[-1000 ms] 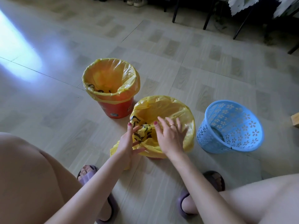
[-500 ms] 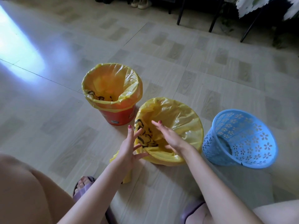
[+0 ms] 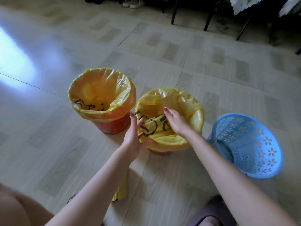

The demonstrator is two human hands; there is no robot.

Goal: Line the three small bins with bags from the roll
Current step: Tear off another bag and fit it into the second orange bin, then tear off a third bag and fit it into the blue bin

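Note:
Three small bins stand in a row on the floor. The left orange bin [image 3: 114, 127] has a yellow bag [image 3: 91, 93] folded over its rim. A second yellow bag [image 3: 180, 101] with black print covers the middle bin [image 3: 158, 152]. My left hand [image 3: 132, 137] rests with spread fingers against that bag's near-left rim. My right hand [image 3: 176, 122] lies flat inside the bag, palm down on the plastic. The blue perforated basket [image 3: 249, 144] on the right has no bag. The yellow bag roll [image 3: 120, 192] lies on the floor, partly hidden under my left forearm.
My knees and slippered feet frame the bottom edge. Dark chair and table legs [image 3: 207, 18] stand at the back, with a pair of shoes [image 3: 132, 3] beside them. Open tiled floor lies to the left and beyond the bins.
My right hand has moved from the near rim down into the middle bag. The bag's rim now sits lower around the bin. My left hand stays at the near-left rim.

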